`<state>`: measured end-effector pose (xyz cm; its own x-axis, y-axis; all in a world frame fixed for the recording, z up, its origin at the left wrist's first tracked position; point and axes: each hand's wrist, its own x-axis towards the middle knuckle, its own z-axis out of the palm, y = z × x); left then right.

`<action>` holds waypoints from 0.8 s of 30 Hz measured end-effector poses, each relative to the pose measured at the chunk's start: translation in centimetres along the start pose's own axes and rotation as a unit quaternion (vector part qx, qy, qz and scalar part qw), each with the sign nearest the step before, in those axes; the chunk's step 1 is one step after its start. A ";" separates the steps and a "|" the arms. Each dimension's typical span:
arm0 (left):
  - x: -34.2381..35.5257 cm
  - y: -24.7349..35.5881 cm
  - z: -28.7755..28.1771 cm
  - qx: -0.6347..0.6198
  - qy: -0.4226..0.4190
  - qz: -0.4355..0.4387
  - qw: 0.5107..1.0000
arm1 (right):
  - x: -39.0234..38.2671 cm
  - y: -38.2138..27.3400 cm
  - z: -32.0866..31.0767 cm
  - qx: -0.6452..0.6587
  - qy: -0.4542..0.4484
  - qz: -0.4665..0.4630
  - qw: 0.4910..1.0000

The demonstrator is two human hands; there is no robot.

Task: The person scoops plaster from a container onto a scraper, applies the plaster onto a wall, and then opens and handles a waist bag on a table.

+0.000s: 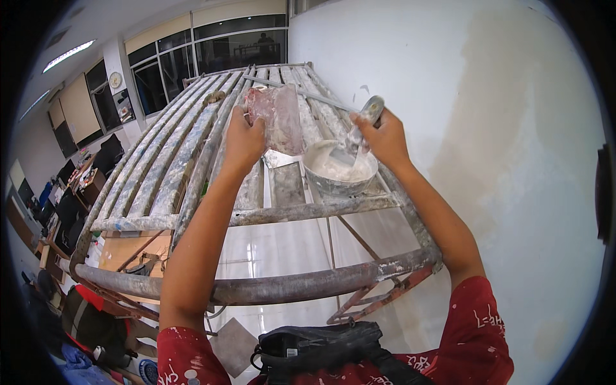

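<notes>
**Bowl below and between the hands, board in the left hand, scraper in the right hand**

Along the right, a broad white wall with a large tan-grey patch. Across the far end, dark windows under pale blinds. At far left, a row of desks and chairs.

Through the middle, stretching away, a platform of paint-spattered slats in a pipe frame. Visible beneath its near end, a shiny tiled floor. Slanting across the slats, a long thin rod. At the lower edge, a black bag against a red shirt with white marks.

On the near slats, toward the right, the round bowl: just under the right hand, well apart from the left.

Up and left of the bowl, the flat board, stained reddish and white. Pinched at its left edge by the left hand, thumb across the near face, other fingers mostly hidden.

Wrapped in the right hand's fingers, the scraper, handle angled upward, lower end pointing down into the bowl. Inside the bowl, white paste; hard to tell how deep the blade.
</notes>
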<state>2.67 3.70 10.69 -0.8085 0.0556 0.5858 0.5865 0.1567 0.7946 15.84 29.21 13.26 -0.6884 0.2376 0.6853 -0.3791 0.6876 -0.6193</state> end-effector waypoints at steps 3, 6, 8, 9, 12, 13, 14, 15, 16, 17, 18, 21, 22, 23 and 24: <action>-0.3 1.0 0.0 0.028 0.019 0.038 0.999 | 0.4 0.7 0.1 0.133 0.010 0.094 0.987; -0.6 1.5 0.0 0.034 0.025 0.057 0.997 | 0.3 2.5 0.4 0.167 -0.024 0.151 0.974; -0.5 1.0 -0.2 0.022 -0.001 0.019 1.000 | 0.7 3.2 0.1 0.040 0.026 0.111 0.993; -0.6 1.2 0.0 0.021 -0.001 0.021 1.000 | 1.1 3.6 -0.5 0.021 0.055 0.083 0.995; -0.7 1.3 0.1 0.047 -0.008 0.005 0.999 | 2.0 4.3 -1.9 -0.028 0.120 0.068 0.990; -0.6 0.9 0.1 0.045 -0.002 0.018 0.999 | 1.8 3.6 -2.2 -0.048 0.093 0.108 0.989; -0.5 0.5 0.1 0.043 0.004 0.030 0.999 | 2.0 4.3 -2.1 -0.047 0.090 0.108 0.989; -0.5 0.3 0.5 0.040 0.001 0.029 0.999 | 2.3 5.6 -2.3 -0.039 0.104 0.109 0.988; -0.4 0.1 0.5 0.015 -0.009 0.027 0.999 | 2.4 6.1 -2.2 -0.028 0.115 0.108 0.987; -0.4 -0.1 0.5 -0.009 -0.018 0.025 0.999 | 2.3 6.6 -2.2 -0.028 0.113 0.108 0.987; -0.2 -0.5 0.5 -0.008 -0.015 0.025 1.000 | 2.2 6.8 -2.1 -0.002 0.103 0.120 0.987; -0.1 -0.9 0.8 -0.056 -0.004 0.025 0.998 | 2.4 8.4 -2.4 0.045 0.094 0.179 0.978; -0.3 -0.4 1.0 -0.092 -0.024 -0.040 0.995 | 2.3 9.2 -2.9 0.063 0.099 0.227 0.967; -0.4 0.1 1.3 -0.127 -0.045 -0.105 0.985 | 2.3 10.0 -3.4 0.072 0.102 0.244 0.962; -0.3 -0.3 1.0 -0.126 -0.042 -0.106 0.985 | 2.2 10.1 -3.1 0.074 0.099 0.244 0.962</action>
<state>2.66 4.63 10.09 -0.9090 0.1314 0.3955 0.3887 -0.0752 0.9183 12.47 38.82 9.71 -0.6805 0.6435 0.3506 -0.1353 0.3599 -0.9231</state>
